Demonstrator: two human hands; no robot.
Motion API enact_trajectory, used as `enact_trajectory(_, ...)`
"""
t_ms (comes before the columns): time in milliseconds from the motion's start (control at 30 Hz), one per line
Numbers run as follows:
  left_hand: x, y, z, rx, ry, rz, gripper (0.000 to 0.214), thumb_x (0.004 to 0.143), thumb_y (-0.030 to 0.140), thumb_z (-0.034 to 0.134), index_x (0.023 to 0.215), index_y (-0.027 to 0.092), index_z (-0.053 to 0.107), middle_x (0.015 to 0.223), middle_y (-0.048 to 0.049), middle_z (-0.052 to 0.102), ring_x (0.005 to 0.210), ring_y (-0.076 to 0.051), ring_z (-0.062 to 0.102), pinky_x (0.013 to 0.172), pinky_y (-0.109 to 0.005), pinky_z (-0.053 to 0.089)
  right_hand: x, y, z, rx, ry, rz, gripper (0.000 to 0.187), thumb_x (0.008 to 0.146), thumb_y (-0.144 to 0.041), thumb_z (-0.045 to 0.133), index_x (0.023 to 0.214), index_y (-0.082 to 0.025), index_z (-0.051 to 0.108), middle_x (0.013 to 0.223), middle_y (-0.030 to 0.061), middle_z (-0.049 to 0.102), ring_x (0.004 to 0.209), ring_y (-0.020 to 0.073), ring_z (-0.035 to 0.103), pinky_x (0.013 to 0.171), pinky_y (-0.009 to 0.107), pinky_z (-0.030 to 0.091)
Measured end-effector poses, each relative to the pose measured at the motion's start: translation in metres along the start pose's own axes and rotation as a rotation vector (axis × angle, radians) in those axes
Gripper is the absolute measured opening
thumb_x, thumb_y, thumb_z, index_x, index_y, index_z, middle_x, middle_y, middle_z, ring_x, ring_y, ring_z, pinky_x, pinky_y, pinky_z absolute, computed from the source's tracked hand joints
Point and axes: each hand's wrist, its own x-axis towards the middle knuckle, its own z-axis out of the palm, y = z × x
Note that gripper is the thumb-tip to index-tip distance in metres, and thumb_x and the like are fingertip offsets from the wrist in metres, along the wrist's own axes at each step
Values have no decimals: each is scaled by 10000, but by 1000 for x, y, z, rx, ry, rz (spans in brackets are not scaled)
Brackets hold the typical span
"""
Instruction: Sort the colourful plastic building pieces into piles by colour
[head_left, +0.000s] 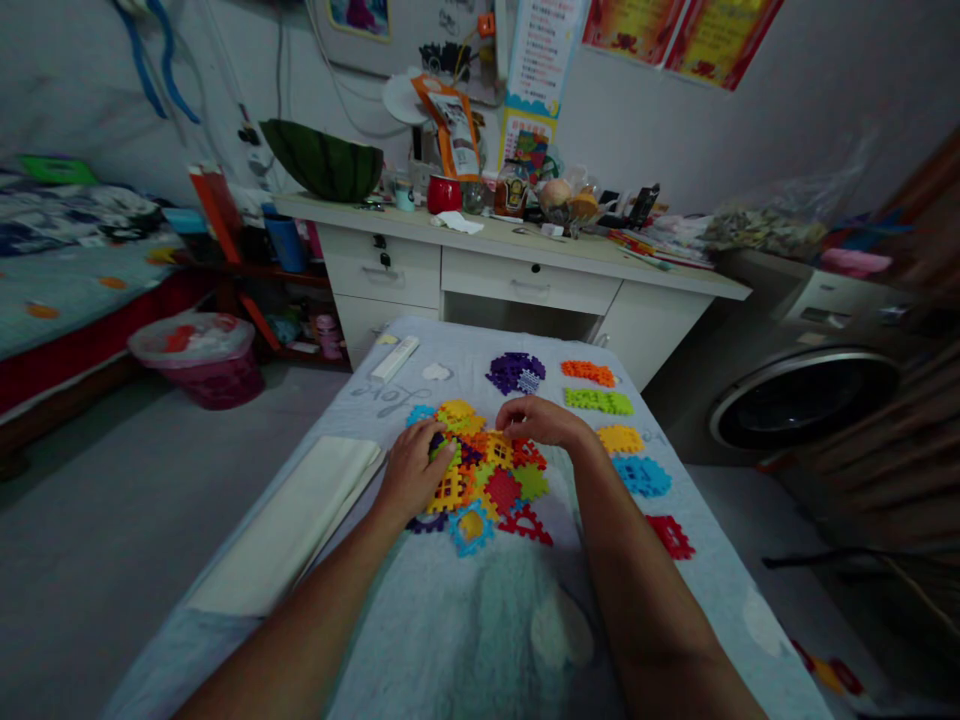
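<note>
A mixed heap of plastic interlocking blocks (503, 490) with toothed edges lies on the cloth-covered table in front of me, in yellow, red, blue, green, orange and purple. My left hand (414, 468) rests on the heap's left side, thumb apart from the fingers. At the upper right of the heap, my right hand (541, 420) has its fingers bent down and pinched together by a yellow window-shaped block (499, 451). Whatever is between those fingertips is too small to make out. A light-blue square block (472, 527) with a yellow middle lies at the near edge.
Sorted by colour, purple (514, 372), orange (588, 374), green (598, 401), yellow (620, 439), blue (642, 476) and red blocks (671, 537) lie beyond and to the right. A folded white cloth (292, 525) lies left. Behind stands a cluttered white desk (525, 275).
</note>
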Motion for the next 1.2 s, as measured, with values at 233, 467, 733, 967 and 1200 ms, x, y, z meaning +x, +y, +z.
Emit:
enact_trajectory(233, 0, -1, 0, 1, 4, 9, 314, 881, 400, 485, 1100, 208, 601, 1206, -91, 609, 1158, -255, 549, 1035, -448, 416, 4, 4, 7, -193, -41, 97, 145, 686, -99, 639, 817, -161, 640, 773, -19, 613, 729, 121, 543, 668, 217, 414)
enact_trajectory(467, 0, 1, -1, -2, -4, -3, 330, 882, 414, 479, 1111, 209, 599, 1207, -94, 607, 1164, -259, 546, 1034, -452, 415, 5, 4, 12, -373, 52, 170, 520, 693, -174, 731, 1188, -152, 577, 1091, 65, 607, 886, 158, 564, 763, 253, 440)
enact_trajectory(733, 1, -2, 1, 7, -2, 7, 334, 883, 415, 476, 1102, 198, 604, 1199, -102, 608, 1150, -267, 552, 1029, -460, 416, 5, 4, 5, -466, 63, 118, 551, 675, -236, 786, 1193, -161, 612, 1176, 106, 602, 1051, 231, 563, 910, 333, 440)
enact_trajectory(967, 1, -3, 1, 16, -2, 8, 333, 869, 425, 486, 1093, 213, 611, 1193, -90, 612, 1147, -261, 561, 1024, -448, 426, -33, 5, -41, -501, 144, 266, 528, 728, -211, 749, 1227, -194, 578, 1193, 89, 608, 1034, 209, 596, 894, 313, 467)
enact_trajectory(1200, 1, -4, 2, 36, -10, 22, 338, 883, 440, 458, 1094, 219, 602, 1178, -83, 615, 1140, -259, 558, 1023, -444, 420, -94, 41, -70, -728, 291, 494, 569, 716, -142, 716, 1267, -159, 577, 1273, 148, 553, 1141, 252, 561, 979, 344, 429)
